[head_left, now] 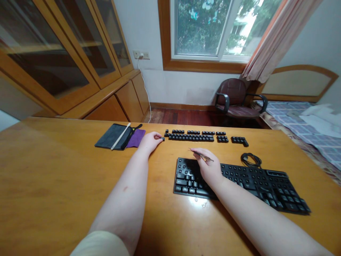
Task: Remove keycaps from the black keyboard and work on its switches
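My left hand (152, 141) is closed, thumb and fingers pinching a small black keycap (163, 139) at the table surface. This keycap lies at the left end of the rows of loose black keycaps (191, 137). In my right hand (209, 165) is a thin, dark, pointed tool (204, 156), its tip facing left; its exact kind is not clear. That hand is over the left half of a black keyboard (266, 185). Keycaps are off the keyboard's upper rows, showing the switch posts, while lower left and far right keys still carry theirs. My right hand and forearm hide part of it.
A coiled black cable (250, 160) lies behind the keyboard. At the left are a dark grey pouch (108, 137), a pale stick-like brush (121, 136) across it, and a purple cloth (136, 138). Beyond the wooden table (66, 185) stand a chair (236, 96) and a bed (306, 121).
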A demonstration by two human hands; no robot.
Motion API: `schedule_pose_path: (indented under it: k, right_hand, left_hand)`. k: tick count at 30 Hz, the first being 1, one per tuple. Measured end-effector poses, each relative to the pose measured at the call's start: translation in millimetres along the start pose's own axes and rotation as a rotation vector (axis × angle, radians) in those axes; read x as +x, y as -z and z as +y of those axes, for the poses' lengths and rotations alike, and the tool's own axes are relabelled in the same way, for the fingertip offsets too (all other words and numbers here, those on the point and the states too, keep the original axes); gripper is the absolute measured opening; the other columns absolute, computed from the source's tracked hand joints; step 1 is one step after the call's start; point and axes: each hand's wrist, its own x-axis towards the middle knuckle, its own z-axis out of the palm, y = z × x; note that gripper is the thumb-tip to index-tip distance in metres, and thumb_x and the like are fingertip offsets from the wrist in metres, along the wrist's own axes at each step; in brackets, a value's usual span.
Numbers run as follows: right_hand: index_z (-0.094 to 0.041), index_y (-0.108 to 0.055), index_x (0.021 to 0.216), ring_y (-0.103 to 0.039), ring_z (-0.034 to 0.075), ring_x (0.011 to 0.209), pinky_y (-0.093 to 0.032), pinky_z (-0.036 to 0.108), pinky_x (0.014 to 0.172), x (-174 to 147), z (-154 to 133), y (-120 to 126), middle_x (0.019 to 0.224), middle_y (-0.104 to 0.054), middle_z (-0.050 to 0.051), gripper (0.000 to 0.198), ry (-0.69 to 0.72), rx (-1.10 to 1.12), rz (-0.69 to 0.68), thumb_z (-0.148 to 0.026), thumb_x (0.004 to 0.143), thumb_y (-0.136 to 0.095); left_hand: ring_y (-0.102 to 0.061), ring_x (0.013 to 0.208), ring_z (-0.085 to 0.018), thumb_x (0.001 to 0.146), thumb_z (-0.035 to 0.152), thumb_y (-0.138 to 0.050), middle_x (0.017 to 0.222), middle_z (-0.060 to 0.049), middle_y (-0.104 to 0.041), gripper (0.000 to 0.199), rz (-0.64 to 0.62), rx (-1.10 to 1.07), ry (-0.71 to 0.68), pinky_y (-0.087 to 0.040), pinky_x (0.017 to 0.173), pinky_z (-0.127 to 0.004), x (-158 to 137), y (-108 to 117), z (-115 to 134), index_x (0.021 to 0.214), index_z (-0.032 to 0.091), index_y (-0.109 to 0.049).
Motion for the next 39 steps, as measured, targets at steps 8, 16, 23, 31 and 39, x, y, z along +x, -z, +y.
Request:
schedule_pose_path:
  k: [8,16,23,31,39]
  right_hand:
    - [-0.027,-0.069,0.095,-0.063,0.02,0.093,-0.05,0.04,0.086,-0.3,-1.6,0.5,0.097,-0.07,0.004,0.018,-0.004,-0.009,-0.007,-0.028,0.085,-0.054]
    - [-0.028,-0.07,0.095,-0.063,0.02,0.093,-0.05,0.038,0.085,-0.3,-0.1,-0.2,0.096,-0.07,0.003,0.018,0.002,-0.018,-0.008,-0.028,0.085,-0.055]
    - [-0.027,-0.069,0.095,-0.064,0.02,0.093,-0.051,0.038,0.084,-0.1,-1.4,0.4,0.097,-0.07,0.004,0.018,-0.009,-0.021,-0.015,-0.028,0.085,-0.055]
    - [-0.028,-0.07,0.095,-0.064,0.02,0.093,-0.051,0.039,0.084,-0.4,-1.2,0.3,0.096,-0.07,0.004,0.019,-0.01,-0.014,-0.007,-0.029,0.085,-0.054]
    - [-0.027,-0.07,0.094,-0.064,0.02,0.093,-0.05,0.039,0.086,-0.8,-1.1,-1.0,0.096,-0.07,0.004,0.018,-0.016,0.007,0.004,-0.028,0.084,-0.055]
  left_hand:
    - [-0.065,0.083,-0.018,0.07,0.029,-0.066,0.089,-0.003,-0.071,0.023,0.017,0.039,-0.014,-0.047,0.076,-0.026,2.4,-6.5,1.8,0.091,0.021,-0.067]
    - [-0.064,0.082,-0.018,0.07,0.03,-0.066,0.089,-0.003,-0.071,0.031,0.039,0.066,-0.032,-0.046,0.075,-0.026,4.5,-13.3,0.3,0.1,0.022,-0.064]
    - [-0.064,0.083,-0.019,0.07,0.03,-0.065,0.091,-0.003,-0.071,0.032,0.043,0.089,-0.026,-0.046,0.074,-0.027,1.9,-12.2,5.1,0.102,0.022,-0.064]
    - [-0.064,0.085,-0.02,0.071,0.03,-0.065,0.092,-0.003,-0.071,0.032,0.035,0.1,-0.005,-0.046,0.075,-0.027,-0.4,-10.9,10.7,0.101,0.023,-0.064]
    - [-0.064,0.085,-0.019,0.071,0.031,-0.065,0.092,-0.003,-0.071,0.033,0.031,0.111,-0.001,-0.045,0.074,-0.026,0.2,-11.8,10.6,0.103,0.024,-0.063]
